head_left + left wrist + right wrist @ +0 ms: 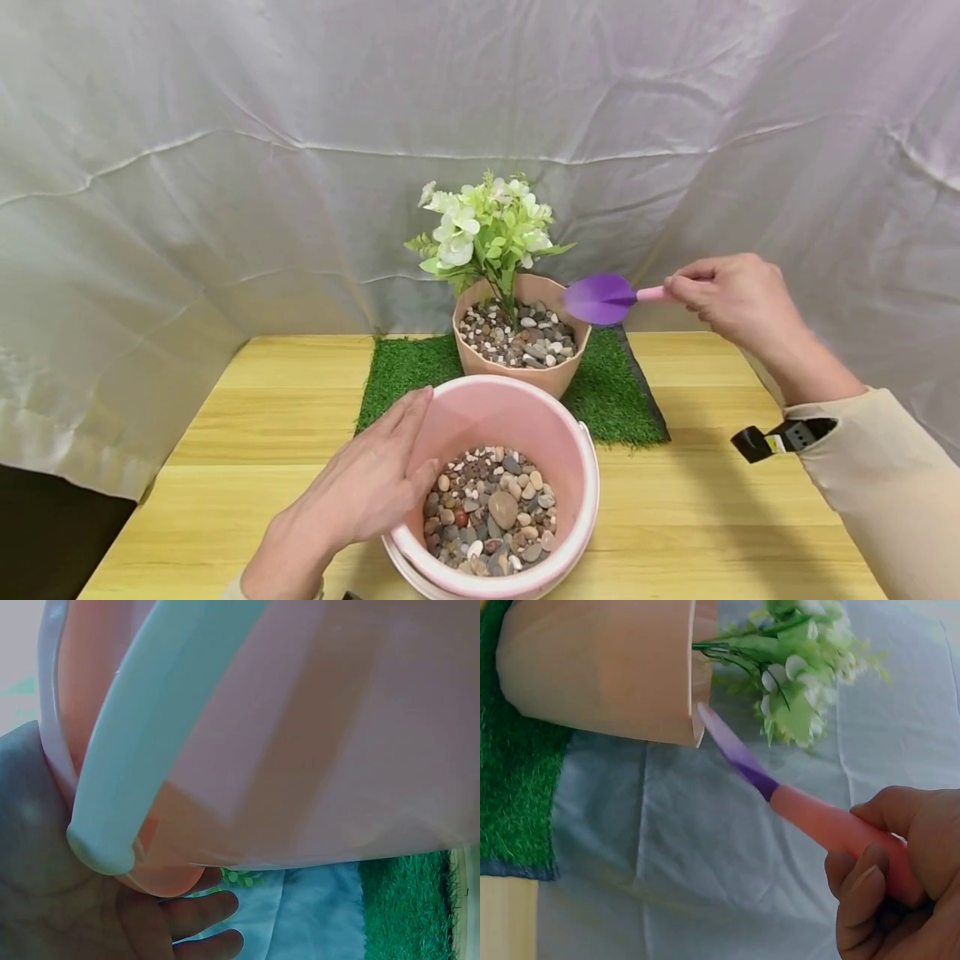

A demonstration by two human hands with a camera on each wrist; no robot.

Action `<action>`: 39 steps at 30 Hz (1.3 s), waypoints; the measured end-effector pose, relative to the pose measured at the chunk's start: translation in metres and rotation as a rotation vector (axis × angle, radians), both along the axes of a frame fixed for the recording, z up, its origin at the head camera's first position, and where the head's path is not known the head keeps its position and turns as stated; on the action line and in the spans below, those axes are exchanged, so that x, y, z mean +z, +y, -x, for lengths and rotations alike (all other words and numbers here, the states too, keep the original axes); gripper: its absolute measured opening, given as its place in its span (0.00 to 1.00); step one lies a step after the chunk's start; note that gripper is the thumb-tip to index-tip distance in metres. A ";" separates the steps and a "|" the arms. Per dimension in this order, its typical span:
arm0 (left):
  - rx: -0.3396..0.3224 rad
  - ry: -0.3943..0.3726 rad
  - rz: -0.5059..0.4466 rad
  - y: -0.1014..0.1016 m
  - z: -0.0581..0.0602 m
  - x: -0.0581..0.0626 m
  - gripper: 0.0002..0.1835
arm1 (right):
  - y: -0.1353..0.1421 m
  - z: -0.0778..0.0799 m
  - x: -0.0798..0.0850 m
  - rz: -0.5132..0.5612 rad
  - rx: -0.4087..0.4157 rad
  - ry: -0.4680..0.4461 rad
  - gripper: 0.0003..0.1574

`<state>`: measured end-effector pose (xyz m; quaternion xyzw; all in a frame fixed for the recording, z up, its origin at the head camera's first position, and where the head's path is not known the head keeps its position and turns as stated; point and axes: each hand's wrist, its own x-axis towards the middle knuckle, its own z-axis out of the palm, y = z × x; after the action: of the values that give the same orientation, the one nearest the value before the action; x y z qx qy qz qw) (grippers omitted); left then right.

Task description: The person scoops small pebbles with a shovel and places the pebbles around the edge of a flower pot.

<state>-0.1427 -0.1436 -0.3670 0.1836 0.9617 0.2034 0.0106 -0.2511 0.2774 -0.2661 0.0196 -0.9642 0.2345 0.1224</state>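
My right hand (738, 296) grips the pink handle of a small garden trowel (600, 298). Its purple blade is level with the right rim of a peach flowerpot (517, 372), overlapping that rim in the head view. White-flowered greenery (491, 221) stands in the pot among pebbles (551, 337). Nearer to me, my left hand (367, 479) rests on the left rim of a pink bucket (495, 400), fingers straight and thumb over the inside. Pebbles (491, 517) cover the bucket's bottom. In the left wrist view, the palm lies beside the bucket's white handle (142, 750).
Under the pot lies a green artificial turf mat (408, 367) on a light wooden table (285, 417). A grey-white cloth (337, 108) hangs behind and at both sides. A black band (787, 439) is around the right wrist.
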 end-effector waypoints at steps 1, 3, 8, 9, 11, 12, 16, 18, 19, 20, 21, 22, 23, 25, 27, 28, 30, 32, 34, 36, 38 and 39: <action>0.000 0.001 -0.001 0.000 0.000 0.000 0.47 | -0.003 -0.002 0.001 -0.044 0.005 0.031 0.25; 0.001 0.001 -0.003 -0.001 -0.001 0.000 0.47 | -0.010 -0.006 0.002 -0.132 0.030 0.091 0.24; 0.000 0.003 -0.008 -0.001 -0.001 -0.001 0.47 | -0.026 -0.017 0.004 -0.269 0.121 0.254 0.17; 0.000 0.002 -0.008 -0.001 -0.001 -0.002 0.47 | -0.029 -0.019 0.004 -0.282 0.135 0.284 0.15; 0.001 0.003 -0.008 -0.002 -0.001 -0.002 0.47 | -0.033 -0.023 0.004 -0.301 0.152 0.329 0.13; 0.001 0.002 -0.007 -0.002 -0.001 -0.002 0.47 | -0.034 -0.024 0.004 -0.305 0.157 0.345 0.12; 0.002 -0.001 -0.002 -0.001 -0.001 -0.002 0.47 | -0.038 -0.034 0.006 -0.270 0.134 0.354 0.13; 0.001 -0.001 0.000 -0.001 -0.001 -0.002 0.47 | -0.041 -0.040 0.009 -0.217 0.111 0.348 0.15; 0.000 0.001 0.000 -0.001 -0.001 -0.002 0.47 | -0.042 -0.044 0.010 -0.188 0.097 0.337 0.15; -0.001 0.004 0.001 -0.001 0.000 -0.002 0.47 | -0.044 -0.049 0.012 -0.154 0.083 0.327 0.16; -0.002 0.008 0.002 -0.001 0.000 -0.001 0.47 | -0.046 -0.053 0.014 -0.123 0.078 0.320 0.16; -0.003 0.011 0.002 -0.001 0.000 -0.001 0.47 | -0.049 -0.057 0.015 -0.091 0.071 0.297 0.16; -0.004 0.013 0.002 -0.001 0.001 -0.001 0.47 | -0.052 -0.063 0.016 -0.058 0.071 0.261 0.17; -0.007 0.014 0.001 -0.001 0.001 -0.001 0.47 | -0.058 -0.073 0.016 -0.005 0.084 0.199 0.16; -0.011 0.014 0.002 -0.001 0.001 0.000 0.47 | -0.065 -0.084 0.014 0.038 0.123 0.137 0.15; -0.011 0.013 0.002 -0.001 0.001 0.000 0.47 | -0.070 -0.089 0.012 0.056 0.150 0.106 0.14; -0.011 0.012 0.005 -0.001 0.001 0.000 0.47 | -0.080 -0.097 0.006 0.065 0.207 0.062 0.10; -0.011 0.012 0.007 -0.001 0.002 0.001 0.48 | -0.090 -0.103 -0.002 0.040 0.278 0.019 0.07; -0.009 0.010 0.008 -0.002 0.002 0.001 0.48 | -0.099 -0.106 -0.011 -0.021 0.340 0.013 0.06; -0.008 0.009 0.009 -0.001 0.002 0.000 0.48 | -0.106 -0.106 -0.021 -0.107 0.391 0.024 0.05; -0.006 0.007 0.008 -0.001 0.002 0.000 0.48 | -0.111 -0.106 -0.030 -0.198 0.436 0.078 0.05; -0.004 0.006 0.008 -0.001 0.002 -0.001 0.48 | -0.113 -0.106 -0.035 -0.246 0.456 0.108 0.08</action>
<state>-0.1447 -0.1449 -0.3677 0.1862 0.9621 0.1991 0.0089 -0.1449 0.1641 -0.3008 0.2635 -0.9482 0.1358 0.1144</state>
